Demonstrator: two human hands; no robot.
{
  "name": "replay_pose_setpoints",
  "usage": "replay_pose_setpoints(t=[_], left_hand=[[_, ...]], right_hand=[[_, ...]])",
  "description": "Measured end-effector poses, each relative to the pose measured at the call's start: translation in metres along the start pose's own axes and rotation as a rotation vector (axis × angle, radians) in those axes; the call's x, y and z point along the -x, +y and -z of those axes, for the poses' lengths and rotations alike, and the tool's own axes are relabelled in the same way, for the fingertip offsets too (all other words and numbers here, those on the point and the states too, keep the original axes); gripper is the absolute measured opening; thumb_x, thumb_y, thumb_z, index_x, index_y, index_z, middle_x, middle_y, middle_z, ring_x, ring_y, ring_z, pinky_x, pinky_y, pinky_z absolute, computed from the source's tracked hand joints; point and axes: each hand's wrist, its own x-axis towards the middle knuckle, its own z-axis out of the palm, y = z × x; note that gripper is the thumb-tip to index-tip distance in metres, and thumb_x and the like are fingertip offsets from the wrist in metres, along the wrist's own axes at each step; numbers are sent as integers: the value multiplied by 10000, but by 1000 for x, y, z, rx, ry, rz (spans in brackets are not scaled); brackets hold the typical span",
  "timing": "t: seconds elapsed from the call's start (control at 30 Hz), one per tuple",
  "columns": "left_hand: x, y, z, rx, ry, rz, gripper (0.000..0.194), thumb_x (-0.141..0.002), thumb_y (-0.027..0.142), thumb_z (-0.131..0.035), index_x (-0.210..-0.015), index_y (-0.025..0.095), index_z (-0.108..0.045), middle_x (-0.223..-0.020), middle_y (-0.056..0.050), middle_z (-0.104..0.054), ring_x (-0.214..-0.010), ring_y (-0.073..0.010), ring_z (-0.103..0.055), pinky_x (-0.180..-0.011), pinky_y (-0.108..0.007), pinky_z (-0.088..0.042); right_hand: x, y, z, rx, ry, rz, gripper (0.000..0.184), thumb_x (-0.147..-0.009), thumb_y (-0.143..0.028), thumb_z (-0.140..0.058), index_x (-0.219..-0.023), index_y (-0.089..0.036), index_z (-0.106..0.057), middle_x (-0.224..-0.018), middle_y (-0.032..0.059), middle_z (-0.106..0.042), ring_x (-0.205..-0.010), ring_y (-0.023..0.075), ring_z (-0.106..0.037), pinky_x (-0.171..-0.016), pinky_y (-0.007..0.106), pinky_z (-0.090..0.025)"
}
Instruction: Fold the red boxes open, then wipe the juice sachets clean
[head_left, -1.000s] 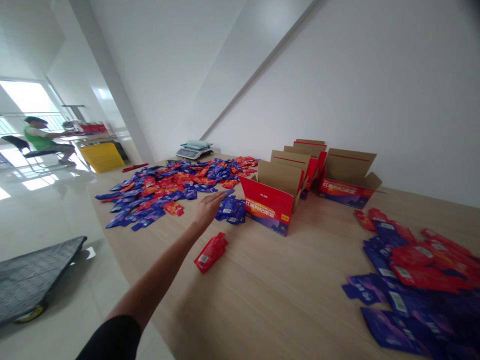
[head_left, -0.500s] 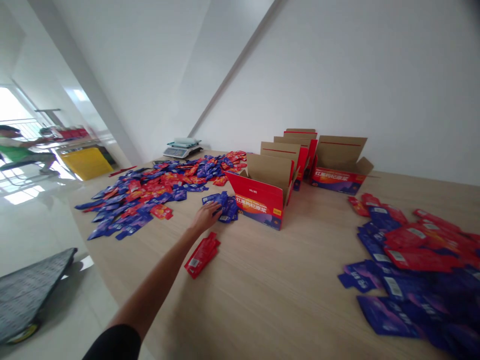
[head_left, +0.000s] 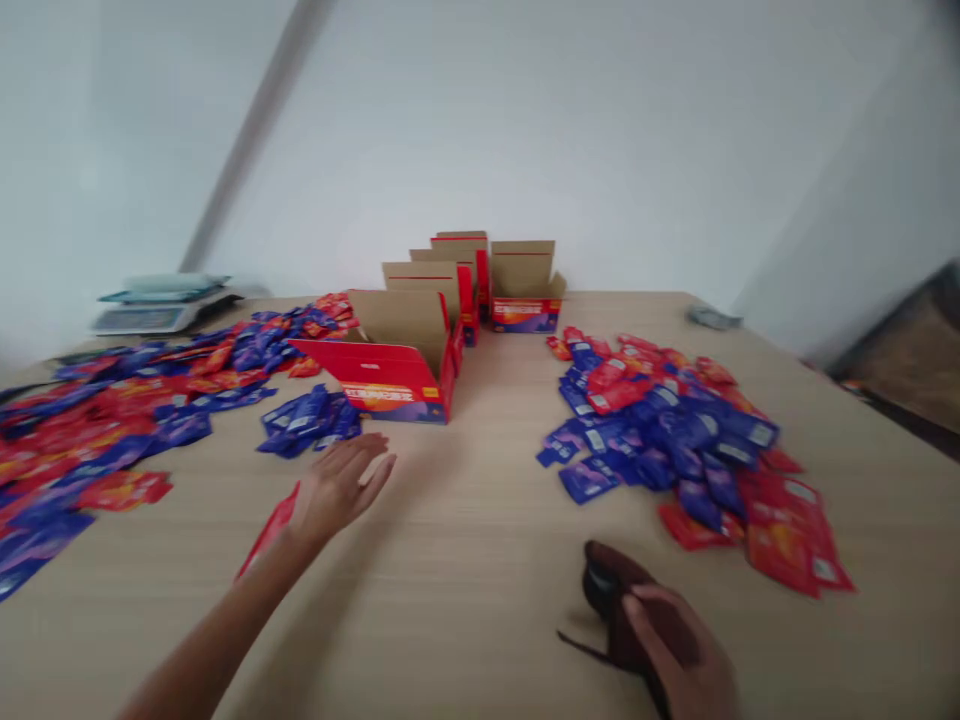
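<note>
My left hand (head_left: 341,487) is over the table with its fingers stretched out and nothing in it. Partly hidden behind its wrist lies a red sachet pouch (head_left: 271,528). Just beyond the fingertips is a small heap of blue pouches (head_left: 309,418), beside an open red carton (head_left: 390,385). At the lower right, my right hand (head_left: 679,650) is closed on a dark brown, leather-like object (head_left: 630,625) with a thin strap or cord; blur hides its exact kind. Above that hand spreads a pile of blue and red pouches (head_left: 660,425).
More open cartons (head_left: 525,312) stand in a row toward the wall. A large spread of red and blue pouches (head_left: 112,410) covers the left side. A scale (head_left: 161,312) with packets on top is at the back left. A small grey item (head_left: 712,318) lies at the far right.
The view has swung right. My left hand has come off the blue pouches, back toward me. My right hand has come into view holding the dark brown object.
</note>
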Motion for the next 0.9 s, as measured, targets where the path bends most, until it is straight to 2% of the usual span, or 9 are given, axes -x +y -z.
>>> replay_pose_setpoints(t=[0.1,0.17,0.2,0.27,0.33,0.47,0.6,0.73,0.9], left_hand=[[-20,99,-28,206,-39,-245,167,-1026,294,-567,-959,215,-698,-884,-76,-757,-793,-194,-726,-798,-327,-586],[-34,165,-56,269,-210,-280,252,-1060,315,-484,-951,213,-687,-791,-63,-709,-714,-183,-691,-755,-319,-583],[-41,194,-73,262,-307,-255,286,-1071,337,-459,-947,217,-687,-794,-64,-697,-737,-189,-692,-773,-324,-586],[-55,240,-109,245,-354,-236,256,-1061,355,-501,-981,223,-705,-920,-87,-710,-859,-209,-706,-838,-333,-589],[-67,268,-141,214,-367,-187,228,-1016,374,-614,-1153,216,-702,-1133,-122,-699,-1032,-251,-691,-931,-373,-581],[-80,286,-181,151,-412,-98,527,-947,444,-738,-1391,190,-611,-1408,-178,-593,-1290,-342,-577,-1080,-477,-506],[-84,287,-188,125,-525,-82,404,-996,448,-676,-1297,178,-670,-1309,-171,-666,-1238,-325,-621,-1073,-466,-501],[-80,287,-172,141,-620,-50,242,-1042,306,-583,-1160,135,-707,-1121,-198,-735,-1114,-317,-703,-1003,-435,-535],[-55,264,-122,310,-616,111,261,-1063,270,-467,-1141,189,-702,-985,-124,-776,-911,-253,-759,-838,-337,-568]], right_hand=[[1,-13,1,-63,-117,98,454,-825,-670,-733,-925,-227,-761,-986,81,-783,-975,271,-738,-850,318,-595],[3,-22,3,-111,-201,172,411,-866,-634,-716,-899,-226,-759,-932,80,-769,-922,258,-729,-842,328,-579],[5,-25,5,-125,-255,198,402,-877,-624,-711,-895,-225,-760,-913,78,-763,-903,254,-724,-839,334,-573],[6,-29,9,-124,-368,231,384,-888,-603,-712,-903,-223,-766,-906,73,-757,-896,251,-719,-841,339,-562],[7,-31,15,-111,-454,248,358,-900,-578,-711,-928,-226,-773,-930,67,-759,-921,249,-717,-857,336,-548],[4,-31,21,-148,-499,263,323,-896,-544,-731,-944,-228,-779,-962,60,-767,-956,253,-715,-882,341,-533],[2,-34,24,-215,-529,268,269,-899,-480,-744,-954,-218,-775,-982,66,-776,-969,255,-724,-908,355,-534],[4,-37,27,-280,-554,246,244,-896,-454,-750,-953,-217,-766,-998,67,-775,-986,254,-727,-916,351,-539],[7,-35,32,-341,-625,223,286,-890,-482,-762,-944,-201,-760,-982,69,-767,-984,248,-724,-928,360,-540]])
